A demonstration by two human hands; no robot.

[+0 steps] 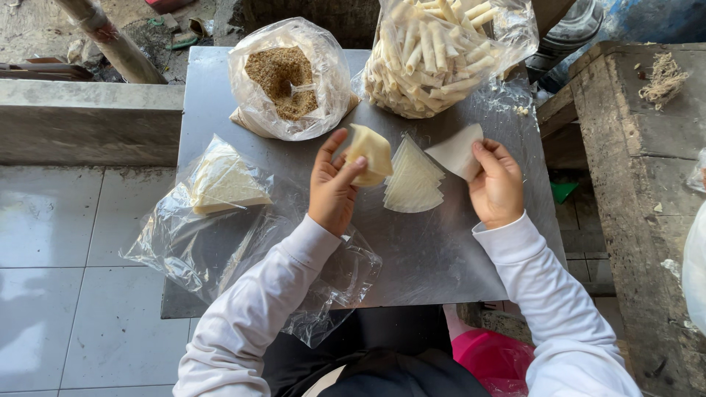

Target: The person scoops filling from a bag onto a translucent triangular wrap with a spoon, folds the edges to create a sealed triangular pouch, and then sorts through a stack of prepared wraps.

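At the centre of the frame, largest thing first:

Tabletop: a grey metal sheet carrying everything below, with pale floor tiles at left and a rough concrete ledge at right.

Bag of rolls: upper right of centre, a clear plastic bag heaped with pale rolled sticks, its mouth open.

Bag of filling: upper left of centre, a clear bag of brown crumbly filling with a spoon standing in it.

Wrapper packet: left of centre, a wedge of pale sheets inside loose clear plastic.

Wrapper stack: between the two hands, a fanned pile of thin wedge-shaped sheets lying flat.

Left hand: grip closed on a yellowish folded wrapper, thumb on top and fingers behind, lifted just left of the stack.

Right hand: grip pinching a single white sheet by its near edge, just right of the stack.

Handling: the sheets look very light, thin and limp, likely to tear, crease or cling to one another. A light pinch at a corner or edge, peeling one sheet away slowly, seems the safest hold; squeezing the folded piece hard would probably crush it.
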